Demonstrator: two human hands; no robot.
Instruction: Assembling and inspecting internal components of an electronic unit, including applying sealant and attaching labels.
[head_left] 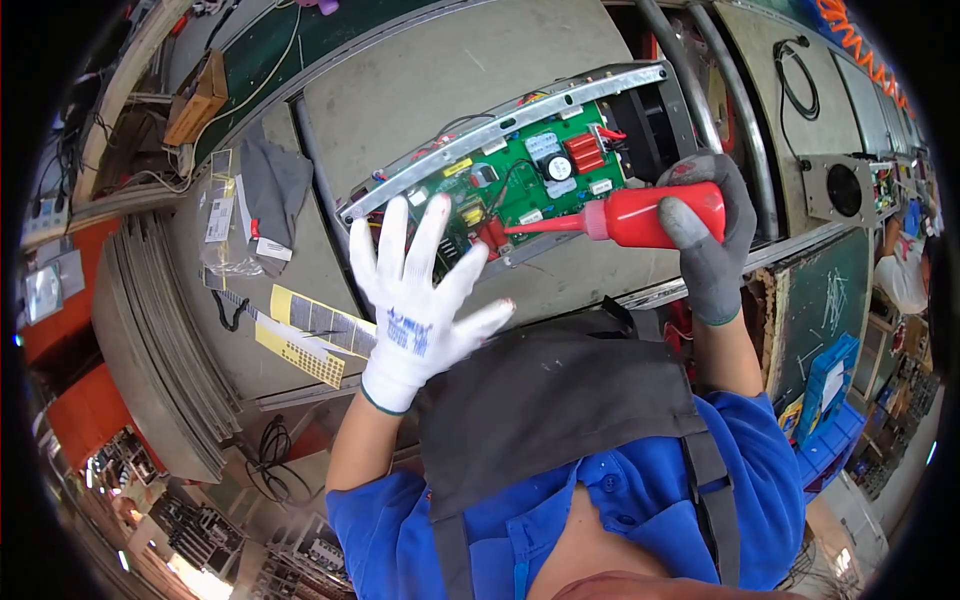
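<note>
My right hand (712, 232), in a grey glove, is closed around a red squeeze bottle (655, 214). Its thin nozzle points left onto a green circuit board (525, 190). The board sits in a grey metal frame (500, 125) on the grey workbench (450, 70). My left hand (420, 300), in a white glove, hovers over the board's left end with fingers spread wide and nothing in it.
A grey cloth (270, 185) and yellow label sheets (305, 335) lie to the left. A second metal unit with a round fan opening (845, 188) and a black cable (795, 75) lie at right. Blue bins (830, 400) stand below right. Another person (905, 270) is at far right.
</note>
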